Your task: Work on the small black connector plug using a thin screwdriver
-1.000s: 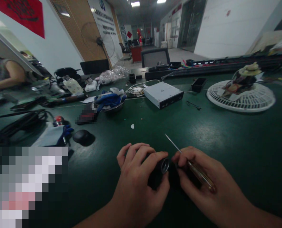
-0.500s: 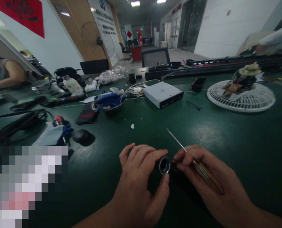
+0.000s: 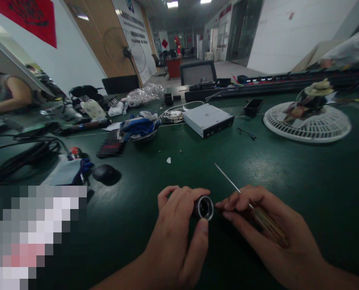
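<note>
My left hand (image 3: pixel 179 225) grips a short dark cylinder with a shiny metal rim (image 3: pixel 205 208) between thumb and fingers. Its open round end faces toward me and to the right. Just right of it, my right hand (image 3: pixel 266 225) is closed around a screwdriver (image 3: pixel 270 223) with a clear amber handle, its thin shaft pointing up and left. The right thumb and fingertips are pinched together close to the cylinder's rim, apart from it; whether they hold something small I cannot make out.
On the green table (image 3: pixel 143 169) lie a black mouse (image 3: pixel 106 173), an optical drive (image 3: pixel 208 119), a white fan grille (image 3: pixel 306 123) and a bowl with blue cloth (image 3: pixel 141 125). Black cables (image 3: pixel 25 157) are at left. A person (image 3: pixel 13 90) sits far left.
The cylinder has turned and moved slightly left in my left hand, showing more of its open end. The screwdriver has shifted a little right and down.
</note>
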Demonstrator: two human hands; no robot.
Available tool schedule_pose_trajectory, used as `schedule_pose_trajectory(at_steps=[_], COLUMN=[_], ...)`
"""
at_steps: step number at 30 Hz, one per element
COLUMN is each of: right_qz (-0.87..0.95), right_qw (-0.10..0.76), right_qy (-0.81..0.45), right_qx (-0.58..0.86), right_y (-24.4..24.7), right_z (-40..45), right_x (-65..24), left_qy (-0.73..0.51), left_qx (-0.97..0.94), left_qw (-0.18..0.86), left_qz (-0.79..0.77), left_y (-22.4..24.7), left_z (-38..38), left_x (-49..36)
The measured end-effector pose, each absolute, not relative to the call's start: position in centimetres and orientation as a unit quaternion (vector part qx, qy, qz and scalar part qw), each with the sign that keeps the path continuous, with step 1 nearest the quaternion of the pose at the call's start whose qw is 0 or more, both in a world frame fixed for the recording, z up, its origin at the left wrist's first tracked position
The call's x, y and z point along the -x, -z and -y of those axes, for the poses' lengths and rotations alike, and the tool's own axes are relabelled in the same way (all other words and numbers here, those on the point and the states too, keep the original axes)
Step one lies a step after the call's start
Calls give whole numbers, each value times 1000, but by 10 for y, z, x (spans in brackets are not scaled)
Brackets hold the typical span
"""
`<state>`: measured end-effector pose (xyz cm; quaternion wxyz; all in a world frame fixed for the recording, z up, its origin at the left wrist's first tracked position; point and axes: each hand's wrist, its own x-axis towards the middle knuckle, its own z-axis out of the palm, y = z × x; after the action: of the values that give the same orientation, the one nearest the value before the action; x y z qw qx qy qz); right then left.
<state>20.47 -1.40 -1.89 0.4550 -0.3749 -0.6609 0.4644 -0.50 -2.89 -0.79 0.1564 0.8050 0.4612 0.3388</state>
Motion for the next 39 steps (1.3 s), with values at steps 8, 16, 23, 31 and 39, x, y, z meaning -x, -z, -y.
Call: schedule_pose_trajectory(at_steps=[8, 16, 23, 31, 39], right_qz=[657, 670, 661, 630, 627], right_qw=[424, 445, 451, 450, 434], right_qy=[-477, -442, -457, -498, -535], right_qx=[402, 396, 387, 390, 363], right_y=[17, 18, 17, 17, 19], right_z=[13, 14, 13, 14, 15], right_x=[-207, -203, -202, -203, -205], left_qy=[-333, -306, -310, -303, -306], left_qx=[-802, -796, -787, -791, -785], left_qw=[177, 170, 166, 180, 189], left_qz=[-463, -493, -507, -500, -505], left_y=[7, 14, 17, 15, 16], left_z=[27, 25, 25, 25, 24], left_x=[1, -1, -2, -2, -2])
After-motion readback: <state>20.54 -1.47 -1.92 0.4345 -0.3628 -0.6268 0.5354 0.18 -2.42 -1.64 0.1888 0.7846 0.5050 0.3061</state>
